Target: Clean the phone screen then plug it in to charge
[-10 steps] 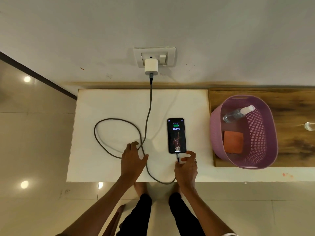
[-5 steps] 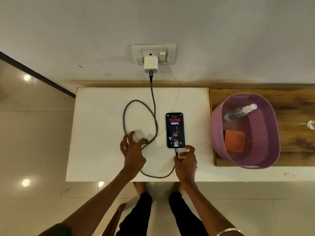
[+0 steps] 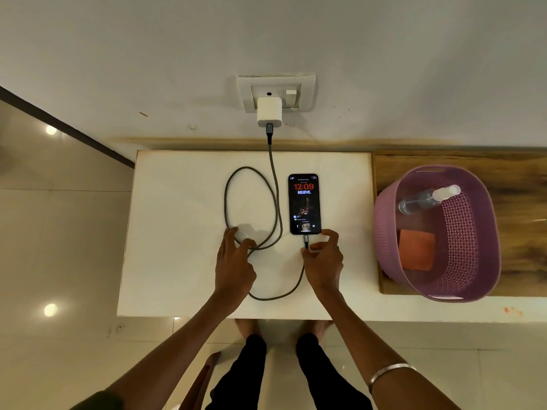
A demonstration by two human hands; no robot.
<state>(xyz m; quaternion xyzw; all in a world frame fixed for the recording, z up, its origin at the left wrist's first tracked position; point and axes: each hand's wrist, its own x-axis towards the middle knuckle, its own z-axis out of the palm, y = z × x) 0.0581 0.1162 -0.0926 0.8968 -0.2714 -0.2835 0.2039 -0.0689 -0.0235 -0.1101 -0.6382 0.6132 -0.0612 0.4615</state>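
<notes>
Lying face up on the white bench (image 3: 177, 232), the phone (image 3: 304, 203) is showing a lit lock screen reading 12:09, its long side running from near to far. Plugged into its near end is the connector of a dark braided cable (image 3: 273, 184), and the right hand (image 3: 322, 258) is pinching that connector between thumb and forefinger, the other fingers curling loosely just beside the phone's near right corner. From there the cable is sweeping toward the near edge, curving left, and rising into an oval loop to the left of the phone before running up to a white charger (image 3: 268, 111) sitting in a wall socket (image 3: 306, 90) on the far wall. The left hand (image 3: 233, 261) is resting on the bench at the near end of that loop, fingers spread and pressing down on the cable where its strands are crossing; it is not gripping anything closed. To the right, on a wooden surface (image 3: 518, 179), a purple basket (image 3: 384, 232) is holding a clear spray bottle (image 3: 426, 198) lying on its side and an orange cloth (image 3: 416, 253) nearer the person. A metal bangle (image 3: 389, 372) is circling the right forearm.
</notes>
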